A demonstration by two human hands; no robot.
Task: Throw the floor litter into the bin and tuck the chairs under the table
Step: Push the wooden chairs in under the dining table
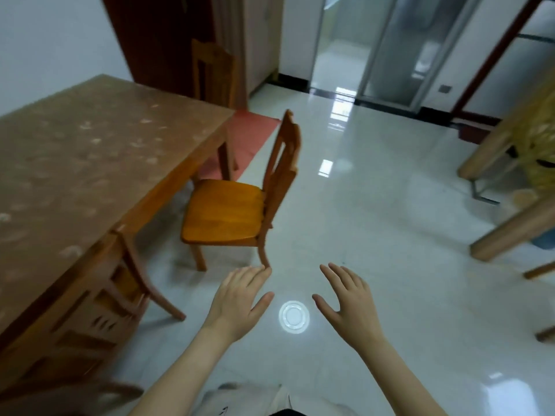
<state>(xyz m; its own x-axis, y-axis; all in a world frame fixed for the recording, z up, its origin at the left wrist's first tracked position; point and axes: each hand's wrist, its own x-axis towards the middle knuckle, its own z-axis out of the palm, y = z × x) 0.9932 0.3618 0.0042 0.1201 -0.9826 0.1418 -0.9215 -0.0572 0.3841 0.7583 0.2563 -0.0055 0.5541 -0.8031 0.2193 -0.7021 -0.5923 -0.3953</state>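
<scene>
Lid: a round clear lid [293, 316] lies flat on the floor [375, 220], out in the open and just in front of the person's feet. In view it sits between the two hands, touching neither.
Table: a long wooden table [90, 151] with a speckled top fills the left side.
Chair: a wooden chair [223, 214] stands pulled out from the table's long side. Its seat faces the table and its back faces the open floor.
Near chair: the near chair [105, 304] is close against the same edge. Its seat is mostly hidden under the top, and it is blurred.
Far chair: the far chair [213, 73] stands at the table's far end, with only its back showing.
Mat: a red mat [249, 136] lies on the floor beyond the table's far corner.
Right side: thick pale wooden legs [510, 229] of other furniture stand well apart from the lid.
Door: a glass door [390, 49] is at the back.
Left hand: the left hand [237, 304] reaches forward palm down, fingers straight and slightly spread, holding nothing. Its fingertips overlap the foot of the chair's rear leg in view; whether they touch it is unclear.
Right hand: the right hand [348, 307] is also palm down, fingers spread, thumb out toward the lid, holding nothing.
</scene>
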